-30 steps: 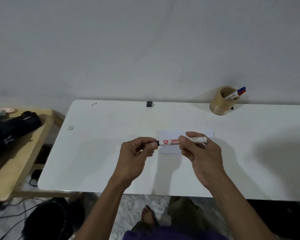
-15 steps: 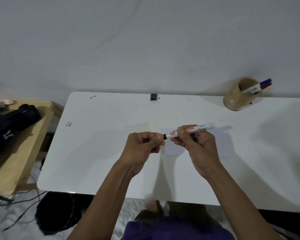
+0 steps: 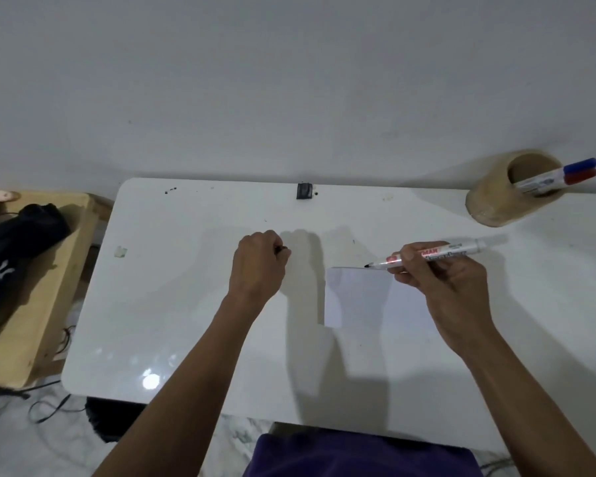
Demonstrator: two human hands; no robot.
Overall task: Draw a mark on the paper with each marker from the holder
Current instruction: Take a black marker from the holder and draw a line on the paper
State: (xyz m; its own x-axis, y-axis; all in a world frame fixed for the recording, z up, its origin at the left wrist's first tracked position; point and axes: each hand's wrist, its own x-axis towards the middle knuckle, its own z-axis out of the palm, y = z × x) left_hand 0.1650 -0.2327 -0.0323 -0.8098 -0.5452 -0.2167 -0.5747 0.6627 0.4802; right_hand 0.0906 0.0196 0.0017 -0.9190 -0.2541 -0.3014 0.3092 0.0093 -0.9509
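Observation:
My right hand (image 3: 441, 287) holds an uncapped white marker (image 3: 448, 251) with a black tip, and the tip sits at the far left corner of the white paper (image 3: 358, 297) on the table. My left hand (image 3: 258, 266) is closed around the marker's black cap (image 3: 283, 248), resting on the table left of the paper. A tan round holder (image 3: 496, 204) stands at the back right, with a blue-capped marker (image 3: 580, 165) and a red-capped marker (image 3: 580, 176) leaning out of it.
The white table (image 3: 186, 321) stands against a white wall. A small black clip (image 3: 304, 191) sits at its far edge and a bit of tape (image 3: 120, 251) near its left side. A wooden side table (image 3: 38, 304) with a black bag (image 3: 14, 256) stands to the left.
My hands have pulled apart: the cap came off in my left hand. My right hand moved right and turned the marker tip down to the paper's corner.

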